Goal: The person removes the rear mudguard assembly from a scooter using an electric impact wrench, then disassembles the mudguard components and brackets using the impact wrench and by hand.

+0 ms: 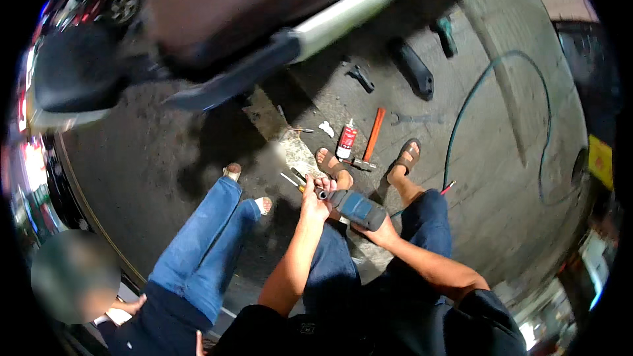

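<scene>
My right hand (379, 231) grips a dark grey and blue power tool (358, 206), likely by its handle, which is mostly hidden. My left hand (315, 201) is closed at the tool's nose, around a metal socket (322, 192). Just beyond my left hand lies a yellow-handled screwdriver (293, 182). On the ground near my sandalled feet are a red and white bottle (346, 138), a hammer (373, 138) with an orange handle, a grey wrench (415, 118) and a crumpled white scrap (326, 128).
A scooter (343, 13) spans the top. Dark parts (415, 69) and a green tool (446, 36) lie on the concrete. A hose (469, 99) curves at right. Another person's legs (198, 237) stretch at lower left.
</scene>
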Available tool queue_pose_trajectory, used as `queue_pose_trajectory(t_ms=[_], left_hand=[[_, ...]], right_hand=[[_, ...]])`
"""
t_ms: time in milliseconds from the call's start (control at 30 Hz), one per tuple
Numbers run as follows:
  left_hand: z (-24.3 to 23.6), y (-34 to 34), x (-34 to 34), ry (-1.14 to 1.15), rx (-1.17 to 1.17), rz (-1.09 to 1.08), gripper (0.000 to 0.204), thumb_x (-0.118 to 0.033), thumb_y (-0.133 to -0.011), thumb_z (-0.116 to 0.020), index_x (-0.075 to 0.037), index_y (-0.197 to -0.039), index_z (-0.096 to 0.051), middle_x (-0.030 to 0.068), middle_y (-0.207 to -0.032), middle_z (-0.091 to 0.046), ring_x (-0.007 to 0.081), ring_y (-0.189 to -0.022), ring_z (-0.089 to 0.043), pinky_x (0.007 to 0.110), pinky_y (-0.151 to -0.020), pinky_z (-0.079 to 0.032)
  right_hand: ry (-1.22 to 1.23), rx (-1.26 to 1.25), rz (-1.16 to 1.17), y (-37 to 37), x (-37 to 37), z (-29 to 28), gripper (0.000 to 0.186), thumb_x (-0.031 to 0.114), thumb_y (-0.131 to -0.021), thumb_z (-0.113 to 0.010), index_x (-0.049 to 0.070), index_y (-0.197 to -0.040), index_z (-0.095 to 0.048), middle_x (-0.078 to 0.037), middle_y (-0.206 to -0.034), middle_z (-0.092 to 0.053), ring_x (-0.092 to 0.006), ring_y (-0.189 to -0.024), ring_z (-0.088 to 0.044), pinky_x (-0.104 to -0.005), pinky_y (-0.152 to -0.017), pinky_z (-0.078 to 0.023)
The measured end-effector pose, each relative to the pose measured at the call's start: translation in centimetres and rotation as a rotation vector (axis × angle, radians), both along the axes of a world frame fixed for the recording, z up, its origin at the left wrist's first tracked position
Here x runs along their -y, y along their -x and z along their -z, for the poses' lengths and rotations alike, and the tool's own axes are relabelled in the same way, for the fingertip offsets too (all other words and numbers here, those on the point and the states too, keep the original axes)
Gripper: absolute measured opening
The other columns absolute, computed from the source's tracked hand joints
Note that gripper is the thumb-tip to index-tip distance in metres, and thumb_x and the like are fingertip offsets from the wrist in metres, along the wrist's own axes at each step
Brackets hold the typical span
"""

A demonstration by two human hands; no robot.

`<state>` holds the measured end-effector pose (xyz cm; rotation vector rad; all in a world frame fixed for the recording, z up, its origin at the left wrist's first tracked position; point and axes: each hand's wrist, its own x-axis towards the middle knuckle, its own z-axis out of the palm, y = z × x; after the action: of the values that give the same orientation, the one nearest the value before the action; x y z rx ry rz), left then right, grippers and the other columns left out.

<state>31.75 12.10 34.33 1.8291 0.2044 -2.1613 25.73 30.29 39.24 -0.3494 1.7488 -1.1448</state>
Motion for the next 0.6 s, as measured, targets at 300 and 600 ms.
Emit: queue_pose_trajectory(t_ms=[300, 600], left_hand=[[-20.0, -10.0, 9.7, 0.213, -0.172, -0.078, 0.042, -0.043, -0.09, -0.054, -0.009, -0.068, -0.045, 0.0053, -0.064, -0.05, 0.0203, -0.064, -0.055, 0.035, -0.063, -0.05], [-33.3, -15.9, 19.3, 0.608, -0.342, -0.27, 0.028, -0.036, -0.09, -0.057, -0.012, -0.078, -0.049, 0.001, -0.065, -0.05, 0.0172, -0.066, -0.055, 0.039, -0.078, -0.051]], right_hand=[[0.364, -0.358, -0.492, -5.1, 13.6, -19.2, 0.055, 0.017, -0.076, -0.067, 0.004, -0.125, -0.044, -0.017, -0.119, -0.053, -0.0327, -0.107, -0.054, -0.037, -0.086, -0.045], [0.58, -0.293, -0.807, -7.3, 26.7, -28.8, 0.07, 0.018, -0.076, -0.067, 0.011, -0.135, -0.031, -0.019, -0.12, -0.053, -0.0371, -0.108, -0.055, -0.0407, -0.087, -0.045]])
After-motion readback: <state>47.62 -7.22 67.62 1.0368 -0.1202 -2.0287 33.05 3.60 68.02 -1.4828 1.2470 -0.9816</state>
